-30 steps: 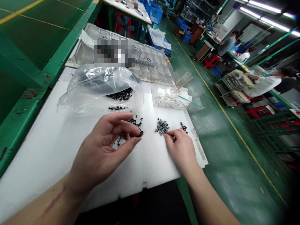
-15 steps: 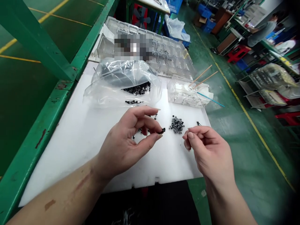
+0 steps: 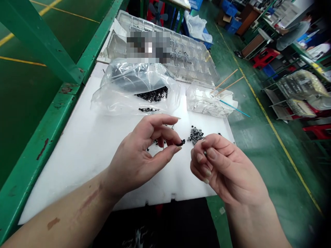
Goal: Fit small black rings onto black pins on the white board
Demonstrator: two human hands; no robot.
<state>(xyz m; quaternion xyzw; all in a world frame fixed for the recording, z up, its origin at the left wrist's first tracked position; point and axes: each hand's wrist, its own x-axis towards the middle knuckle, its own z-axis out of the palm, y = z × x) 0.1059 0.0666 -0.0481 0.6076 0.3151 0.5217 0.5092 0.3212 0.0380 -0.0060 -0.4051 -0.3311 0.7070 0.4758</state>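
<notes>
My left hand (image 3: 141,155) is raised above the white board (image 3: 85,148) and pinches a small black plastic part (image 3: 181,142) between thumb and forefinger. My right hand (image 3: 222,168) is just to its right, fingers curled, pinching a tiny dark ring (image 3: 205,153) at thumb and fingertip. The two pinched pieces sit a short gap apart. Behind the hands lies a small pile of grey rings (image 3: 196,132) on the board, and a few loose black parts (image 3: 155,143) show under my left fingers.
A clear plastic bag (image 3: 134,89) holding black parts lies at the back of the board. A clear box (image 3: 207,101) with wooden sticks stands at the right, clear trays (image 3: 186,58) behind. A green steel frame (image 3: 46,113) borders the left; people work at benches far right.
My right hand left the ring pile, rose with a ring pinched and came close to my left hand. The left hand kept its black part raised. The camera view shifted left and down.
</notes>
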